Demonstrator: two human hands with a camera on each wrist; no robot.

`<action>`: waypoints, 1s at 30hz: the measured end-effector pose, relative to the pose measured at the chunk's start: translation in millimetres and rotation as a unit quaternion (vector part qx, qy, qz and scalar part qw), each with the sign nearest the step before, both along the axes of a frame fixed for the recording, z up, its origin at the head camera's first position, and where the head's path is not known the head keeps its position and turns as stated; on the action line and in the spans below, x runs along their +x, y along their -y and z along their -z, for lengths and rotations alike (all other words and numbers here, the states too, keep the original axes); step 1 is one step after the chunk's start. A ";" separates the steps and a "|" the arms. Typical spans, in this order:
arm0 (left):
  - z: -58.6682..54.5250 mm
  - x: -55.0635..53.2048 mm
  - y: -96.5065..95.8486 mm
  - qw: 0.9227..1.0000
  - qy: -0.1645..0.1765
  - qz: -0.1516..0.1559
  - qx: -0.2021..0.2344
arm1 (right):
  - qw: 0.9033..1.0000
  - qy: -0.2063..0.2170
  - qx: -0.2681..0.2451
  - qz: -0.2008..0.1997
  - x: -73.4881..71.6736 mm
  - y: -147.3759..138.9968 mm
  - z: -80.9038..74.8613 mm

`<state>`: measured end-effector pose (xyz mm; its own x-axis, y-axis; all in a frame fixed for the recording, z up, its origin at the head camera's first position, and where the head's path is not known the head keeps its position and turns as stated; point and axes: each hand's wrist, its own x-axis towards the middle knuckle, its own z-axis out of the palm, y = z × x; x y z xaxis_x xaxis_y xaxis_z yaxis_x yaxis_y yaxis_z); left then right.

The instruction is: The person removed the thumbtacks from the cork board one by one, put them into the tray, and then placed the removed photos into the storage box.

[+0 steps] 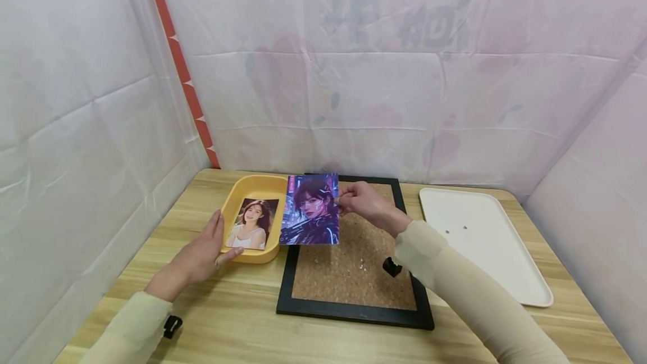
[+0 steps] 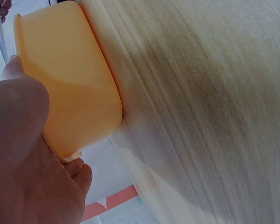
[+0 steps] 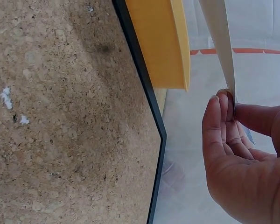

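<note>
My right hand (image 1: 365, 202) pinches the right edge of a picture card (image 1: 310, 212) with a purple-blue armoured figure. The card stands tilted up over the corkboard's (image 1: 354, 257) upper left and overlaps the yellow tub's right side. In the right wrist view, thumb and fingertips press on the card's thin edge (image 3: 224, 56). My left hand (image 1: 199, 249) holds the near left corner of the yellow tub (image 1: 253, 181), thumb at the front rim and fingers along the left side. Inside the tub lies a photo card (image 1: 253, 223) of a person in a white top.
A black frame (image 1: 354, 312) borders the corkboard, which has small white flecks (image 1: 361, 264) on it. At the right a white tray (image 1: 485, 257) carries two small dark bits (image 1: 456, 230). Wood-grain table (image 1: 227, 308) lies beneath, and white fabric walls (image 1: 384, 89) enclose it.
</note>
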<state>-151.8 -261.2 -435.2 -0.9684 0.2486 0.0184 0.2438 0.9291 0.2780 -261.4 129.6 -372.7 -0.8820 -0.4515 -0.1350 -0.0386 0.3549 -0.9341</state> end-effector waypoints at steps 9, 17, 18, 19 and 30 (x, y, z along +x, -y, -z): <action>0.4 -0.6 -0.7 1.000 -0.002 -0.001 -0.008 | 1.000 -0.002 0.001 0.000 -2.7 6.4 -1.8; -0.9 -0.3 -0.4 1.000 -0.005 0.001 -0.010 | 1.000 -0.002 -0.006 -0.005 -4.2 13.7 -3.0; -1.0 -0.2 -0.4 1.000 -0.005 0.001 -0.011 | 1.000 -0.002 -0.008 -0.006 -4.3 14.6 -3.3; -1.1 -0.1 -0.3 1.000 -0.005 0.001 -0.012 | 1.000 -0.001 -0.010 -0.007 -4.5 15.6 -3.5; -0.6 -0.1 -0.5 1.000 -0.004 -0.001 -0.015 | 1.000 0.006 -0.020 -0.009 -6.1 25.9 -6.4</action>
<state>-151.8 -260.7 -434.6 -0.9688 0.2470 0.0186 0.2438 0.9376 0.2480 -267.5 103.7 -366.3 -0.8721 -0.4726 -0.1265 -0.0338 0.3161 -0.9481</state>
